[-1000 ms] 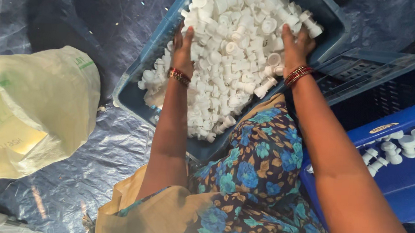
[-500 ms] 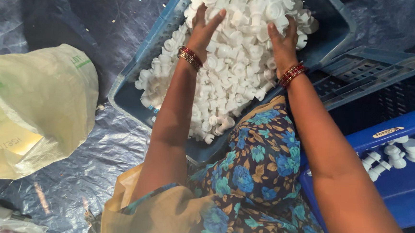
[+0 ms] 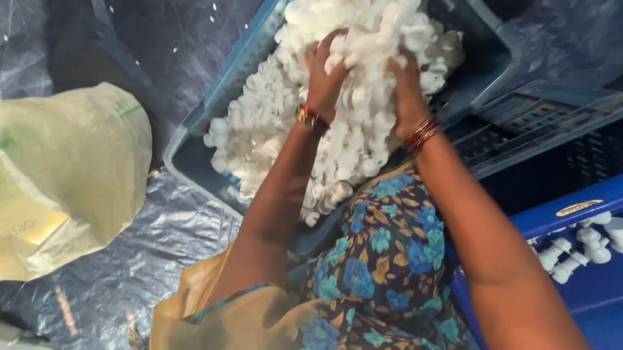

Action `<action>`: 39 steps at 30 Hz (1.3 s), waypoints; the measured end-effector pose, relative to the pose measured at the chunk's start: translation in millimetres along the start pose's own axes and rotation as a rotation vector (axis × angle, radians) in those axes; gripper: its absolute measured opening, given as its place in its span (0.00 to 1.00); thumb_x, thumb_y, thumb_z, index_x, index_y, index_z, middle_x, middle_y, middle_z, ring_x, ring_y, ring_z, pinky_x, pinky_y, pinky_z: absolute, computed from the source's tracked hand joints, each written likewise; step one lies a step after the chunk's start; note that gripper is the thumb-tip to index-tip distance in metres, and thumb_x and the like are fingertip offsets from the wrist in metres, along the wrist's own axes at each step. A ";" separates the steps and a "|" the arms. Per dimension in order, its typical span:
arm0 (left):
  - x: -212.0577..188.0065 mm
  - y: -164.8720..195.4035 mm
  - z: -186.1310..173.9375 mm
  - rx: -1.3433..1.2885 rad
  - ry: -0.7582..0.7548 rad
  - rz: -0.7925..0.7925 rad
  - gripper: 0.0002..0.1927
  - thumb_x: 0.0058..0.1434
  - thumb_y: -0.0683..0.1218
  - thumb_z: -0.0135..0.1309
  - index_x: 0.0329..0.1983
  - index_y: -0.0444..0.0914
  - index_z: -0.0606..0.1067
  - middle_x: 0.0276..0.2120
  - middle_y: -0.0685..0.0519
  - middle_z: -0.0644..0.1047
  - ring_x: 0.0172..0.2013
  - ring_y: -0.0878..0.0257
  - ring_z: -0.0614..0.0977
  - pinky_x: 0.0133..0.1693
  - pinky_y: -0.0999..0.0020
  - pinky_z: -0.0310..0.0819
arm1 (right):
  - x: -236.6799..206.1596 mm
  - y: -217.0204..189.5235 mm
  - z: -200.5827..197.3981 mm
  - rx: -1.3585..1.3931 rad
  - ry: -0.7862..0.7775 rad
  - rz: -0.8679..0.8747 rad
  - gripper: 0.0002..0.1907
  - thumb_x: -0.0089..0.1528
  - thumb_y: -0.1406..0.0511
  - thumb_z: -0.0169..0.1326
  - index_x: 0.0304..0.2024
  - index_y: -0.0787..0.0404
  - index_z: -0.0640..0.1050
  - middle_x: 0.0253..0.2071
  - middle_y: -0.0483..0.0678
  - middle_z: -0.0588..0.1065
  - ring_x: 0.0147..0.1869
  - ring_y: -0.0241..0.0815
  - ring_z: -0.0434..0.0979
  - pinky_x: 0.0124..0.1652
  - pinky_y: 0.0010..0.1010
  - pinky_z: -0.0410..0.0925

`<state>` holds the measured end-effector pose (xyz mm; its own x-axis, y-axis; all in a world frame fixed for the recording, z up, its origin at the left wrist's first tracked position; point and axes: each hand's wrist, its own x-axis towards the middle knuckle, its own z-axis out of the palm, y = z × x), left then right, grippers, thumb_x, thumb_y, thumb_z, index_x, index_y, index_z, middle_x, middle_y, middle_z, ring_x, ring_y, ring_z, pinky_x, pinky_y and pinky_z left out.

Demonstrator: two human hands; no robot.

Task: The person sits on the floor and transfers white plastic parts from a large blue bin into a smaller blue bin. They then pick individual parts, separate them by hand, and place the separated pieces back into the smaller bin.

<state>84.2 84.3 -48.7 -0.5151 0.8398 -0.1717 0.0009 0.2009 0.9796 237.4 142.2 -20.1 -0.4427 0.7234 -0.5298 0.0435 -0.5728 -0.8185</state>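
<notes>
Both hands, left (image 3: 327, 68) and right (image 3: 406, 80), cupped around white caps (image 3: 360, 138) inside crate rim (image 3: 206, 129)

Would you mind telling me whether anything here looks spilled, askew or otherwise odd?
Nothing stands out. The white plastic pieces stay inside the tilted blue crate, none on the dark sheet. The left hand and right hand dig into the heap.

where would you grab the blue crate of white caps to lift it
By the long rims of the blue crate, one hand per side, fingers hooked under the lip from outside. It sits tilted and heaped with loose white caps, so a level two-handed hold would likely keep them from spilling.
</notes>
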 end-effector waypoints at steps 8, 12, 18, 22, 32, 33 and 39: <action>-16.8 32.2 10.2 0.087 0.149 -0.007 0.29 0.59 0.52 0.66 0.62 0.39 0.73 0.59 0.46 0.63 0.60 0.52 0.71 0.61 0.60 0.68 | -20.0 11.4 19.2 0.665 -0.008 0.172 0.27 0.66 0.45 0.50 0.61 0.51 0.71 0.55 0.43 0.74 0.56 0.40 0.78 0.51 0.36 0.76; -21.3 73.7 3.0 0.158 0.194 0.173 0.27 0.61 0.51 0.66 0.59 0.34 0.74 0.57 0.46 0.67 0.61 0.51 0.71 0.64 0.59 0.66 | -38.2 -31.0 31.8 0.758 -0.051 0.149 0.27 0.67 0.46 0.50 0.58 0.55 0.74 0.51 0.44 0.77 0.52 0.41 0.80 0.49 0.35 0.76; -57.9 186.5 -2.8 0.097 0.097 0.378 0.27 0.63 0.49 0.64 0.61 0.33 0.71 0.59 0.45 0.67 0.62 0.51 0.70 0.65 0.58 0.65 | -115.9 -108.5 42.3 0.777 -0.157 -0.072 0.26 0.69 0.48 0.48 0.60 0.58 0.73 0.52 0.46 0.78 0.53 0.41 0.80 0.51 0.35 0.75; -100.9 237.6 36.3 0.175 -0.046 0.525 0.24 0.62 0.48 0.64 0.59 0.34 0.74 0.63 0.44 0.68 0.65 0.49 0.69 0.67 0.55 0.65 | -189.0 -117.7 4.4 0.741 -0.021 -0.315 0.27 0.70 0.49 0.48 0.62 0.61 0.72 0.57 0.49 0.77 0.58 0.42 0.79 0.58 0.37 0.73; -285.6 132.4 274.4 0.270 -0.787 0.050 0.42 0.55 0.63 0.63 0.65 0.33 0.69 0.61 0.37 0.70 0.63 0.45 0.72 0.65 0.57 0.66 | -401.4 -1.8 -190.7 0.819 0.369 -0.255 0.37 0.66 0.42 0.47 0.69 0.55 0.68 0.67 0.49 0.72 0.70 0.51 0.72 0.69 0.47 0.66; -290.7 117.9 284.2 0.236 -0.892 -0.026 0.45 0.57 0.63 0.62 0.68 0.33 0.64 0.65 0.37 0.65 0.66 0.44 0.66 0.65 0.55 0.61 | -410.5 10.7 -202.4 0.769 0.378 -0.257 0.37 0.67 0.42 0.49 0.70 0.55 0.67 0.69 0.50 0.69 0.72 0.52 0.71 0.70 0.49 0.65; -282.8 113.1 289.7 0.235 -0.962 0.184 0.47 0.62 0.63 0.60 0.74 0.34 0.59 0.70 0.35 0.63 0.71 0.45 0.63 0.69 0.56 0.57 | -428.4 53.1 -243.2 0.599 0.631 0.064 0.39 0.59 0.43 0.53 0.69 0.45 0.61 0.73 0.45 0.58 0.73 0.58 0.63 0.57 0.70 0.63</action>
<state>478.3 15.6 80.4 0.4207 0.8975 -0.1327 0.2333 0.0343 0.9718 647.2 -104.3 109.3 0.1311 0.6599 -0.7398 -0.5058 -0.5973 -0.6224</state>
